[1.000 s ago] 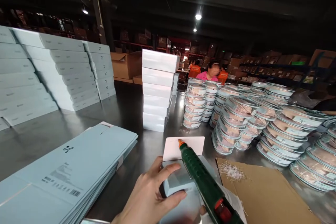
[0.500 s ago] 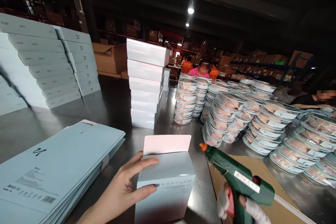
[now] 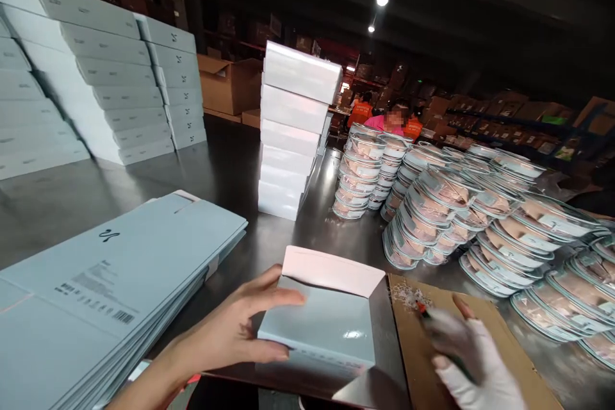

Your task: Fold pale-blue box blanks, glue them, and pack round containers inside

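My left hand (image 3: 240,333) grips the near left side of a light blue carton (image 3: 321,323), thumb below and fingers on its upper face. The carton lies tilted on the metal table (image 3: 96,186) with its white end flap (image 3: 331,269) standing open at the far side. My right hand (image 3: 466,352), in a white glove and blurred, lies over a green glue gun (image 3: 423,309) on a brown cardboard sheet (image 3: 509,339) to the carton's right. Only the gun's orange tip and a strip of its body show under the hand.
A pile of flat unfolded blue cartons (image 3: 110,275) lies at the near left. A tower of white boxes (image 3: 293,134) stands ahead. Stacks of round lidded containers (image 3: 446,205) fill the right. Tall box stacks (image 3: 106,90) line the far left. Other people (image 3: 391,122) work in the background.
The glue gun has swung from above the carton to the right and down onto the cardboard sheet. The carton has tipped lower and flatter under my left hand.
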{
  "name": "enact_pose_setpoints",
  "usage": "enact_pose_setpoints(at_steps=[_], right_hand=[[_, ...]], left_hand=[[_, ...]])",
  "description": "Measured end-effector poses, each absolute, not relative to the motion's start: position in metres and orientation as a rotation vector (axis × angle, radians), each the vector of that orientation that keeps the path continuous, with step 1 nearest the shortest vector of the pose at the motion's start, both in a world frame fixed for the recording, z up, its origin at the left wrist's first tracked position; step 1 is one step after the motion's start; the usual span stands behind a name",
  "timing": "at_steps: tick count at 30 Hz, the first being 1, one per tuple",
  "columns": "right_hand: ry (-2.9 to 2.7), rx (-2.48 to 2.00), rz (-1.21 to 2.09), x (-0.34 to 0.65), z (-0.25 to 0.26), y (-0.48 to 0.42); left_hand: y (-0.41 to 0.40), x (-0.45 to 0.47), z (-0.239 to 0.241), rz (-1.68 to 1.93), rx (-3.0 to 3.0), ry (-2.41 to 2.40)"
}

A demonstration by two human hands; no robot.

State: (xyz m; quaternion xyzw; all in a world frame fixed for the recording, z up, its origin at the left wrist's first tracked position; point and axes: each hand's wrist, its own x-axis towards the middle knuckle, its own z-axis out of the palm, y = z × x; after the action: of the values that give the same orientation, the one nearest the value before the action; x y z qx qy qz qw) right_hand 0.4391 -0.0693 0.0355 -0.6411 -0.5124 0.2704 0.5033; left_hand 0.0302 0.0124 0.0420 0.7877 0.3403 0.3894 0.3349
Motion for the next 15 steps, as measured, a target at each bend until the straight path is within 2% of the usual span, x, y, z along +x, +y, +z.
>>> enact_pose_setpoints(at_steps=[2, 4, 9, 11, 15], right_hand=[[-1.406, -1.269, 0.826, 0.384, 0.037, -0.057], [-1.503, -1.177, 0.911, 0.346, 0.034, -0.051], [-1.664, -1.085, 0.683, 0.335, 0.020, -0.050], [-1.840, -0.972, 0.603, 0.337, 0.025, -0.046], [-2.213, -0.745, 0.242, 0.330, 0.044, -0.035]], left_hand=[[0.012, 0.032, 0.038, 1.094, 2.038, 0.805], [0.012, 0.037, 0.031, 1.226, 2.025, 0.688], [0.010, 0.049, 0.006, 1.527, 1.914, 0.482], [0.009, 0.047, 0.005, 1.508, 1.946, 0.442], [0.008, 0.038, 0.021, 1.176, 2.200, 0.536]])
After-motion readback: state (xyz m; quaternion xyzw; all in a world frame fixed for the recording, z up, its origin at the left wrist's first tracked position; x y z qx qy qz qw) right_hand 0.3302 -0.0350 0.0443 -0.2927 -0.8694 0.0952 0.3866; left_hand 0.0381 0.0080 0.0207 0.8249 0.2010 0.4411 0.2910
